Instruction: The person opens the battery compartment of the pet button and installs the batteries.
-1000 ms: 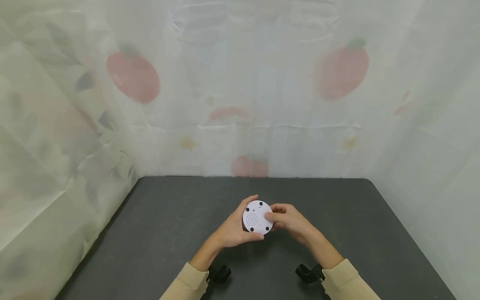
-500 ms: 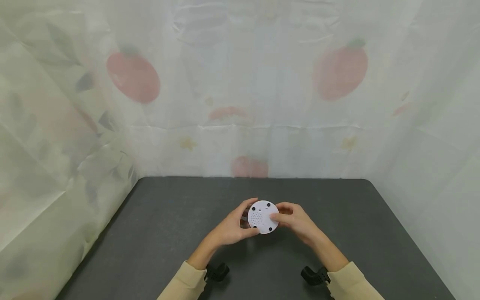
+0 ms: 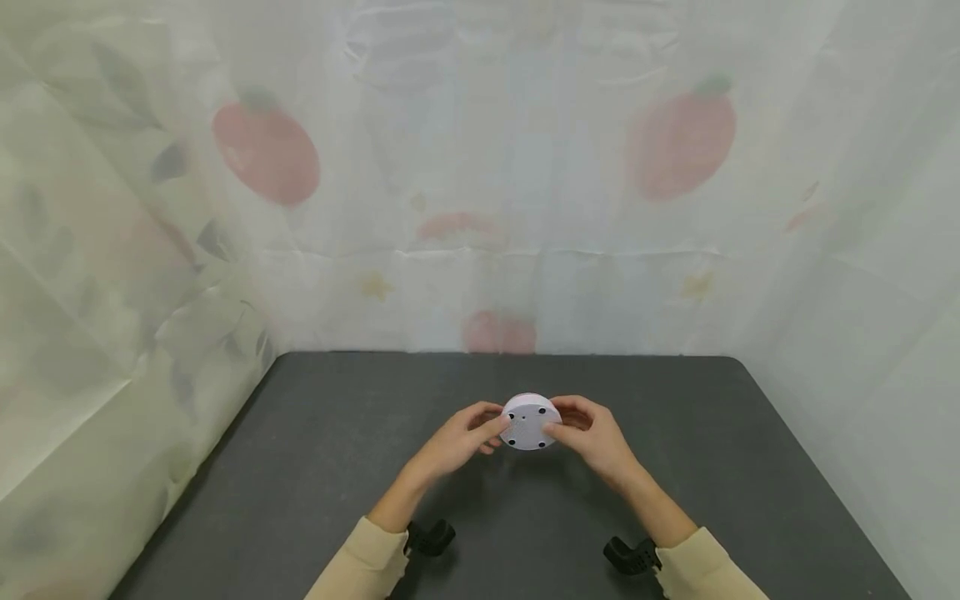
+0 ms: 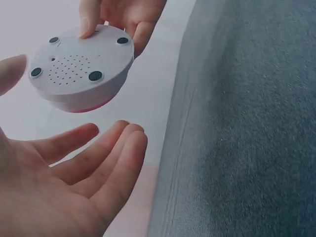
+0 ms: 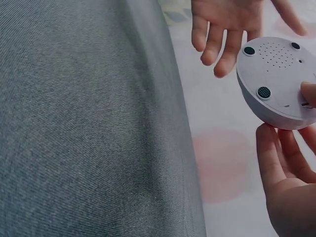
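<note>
A round white device (image 3: 529, 423), its flat underside facing up, is held over the dark table (image 3: 330, 467). Its underside carries several black feet and a patch of speaker holes, and a pink tint shows along the lower edge in the left wrist view. My right hand (image 3: 598, 435) grips its right side, thumb on the underside and fingers beneath. At its left side is my left hand (image 3: 459, 439), fingers spread and slightly bent. In the left wrist view, a gap separates the left fingers (image 4: 111, 163) from the device.
Black wrist mounts (image 3: 431, 537) sit at both sleeves. A white curtain with a printed fruit pattern (image 3: 495, 167) hangs behind the table and along both sides.
The device has shifted right and tilted so that its underside looks flatter. My left hand has let go and drawn slightly left, while the right keeps its grip.
</note>
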The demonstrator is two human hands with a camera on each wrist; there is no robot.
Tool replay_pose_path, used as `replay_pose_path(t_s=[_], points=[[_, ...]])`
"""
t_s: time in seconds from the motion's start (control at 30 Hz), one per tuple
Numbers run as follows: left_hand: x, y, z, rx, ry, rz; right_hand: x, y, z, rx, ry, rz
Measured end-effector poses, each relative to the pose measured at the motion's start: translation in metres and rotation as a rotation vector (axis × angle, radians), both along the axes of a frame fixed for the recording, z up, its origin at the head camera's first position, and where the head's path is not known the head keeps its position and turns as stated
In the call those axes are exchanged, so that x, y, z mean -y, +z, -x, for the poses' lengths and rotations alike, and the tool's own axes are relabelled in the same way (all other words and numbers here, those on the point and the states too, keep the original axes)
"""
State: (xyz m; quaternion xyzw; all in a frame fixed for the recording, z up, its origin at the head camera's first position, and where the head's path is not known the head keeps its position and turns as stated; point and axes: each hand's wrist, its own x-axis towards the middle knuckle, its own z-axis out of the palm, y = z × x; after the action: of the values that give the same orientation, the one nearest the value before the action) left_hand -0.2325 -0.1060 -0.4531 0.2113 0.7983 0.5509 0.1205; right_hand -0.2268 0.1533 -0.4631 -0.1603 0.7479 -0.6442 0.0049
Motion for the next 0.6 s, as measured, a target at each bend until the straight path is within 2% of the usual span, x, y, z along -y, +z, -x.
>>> replay_pose_path(t_s=[0.07,0.3,0.5,0.6], points=[[-0.002,0.001,0.0,0.041,-0.008,-0.021,0.0,-0.001,-0.001,-0.053,0.003,0.001],[-0.01,0.002,-0.001,0.112,-0.047,-0.118,0.004,-0.007,-0.005,-0.22,0.059,0.019],[-0.012,0.0,0.0,0.135,-0.037,-0.183,0.005,-0.005,-0.007,-0.261,0.1,0.012],[-0.013,-0.004,0.001,0.108,-0.04,-0.192,0.002,-0.002,-0.008,-0.254,0.112,-0.013]])
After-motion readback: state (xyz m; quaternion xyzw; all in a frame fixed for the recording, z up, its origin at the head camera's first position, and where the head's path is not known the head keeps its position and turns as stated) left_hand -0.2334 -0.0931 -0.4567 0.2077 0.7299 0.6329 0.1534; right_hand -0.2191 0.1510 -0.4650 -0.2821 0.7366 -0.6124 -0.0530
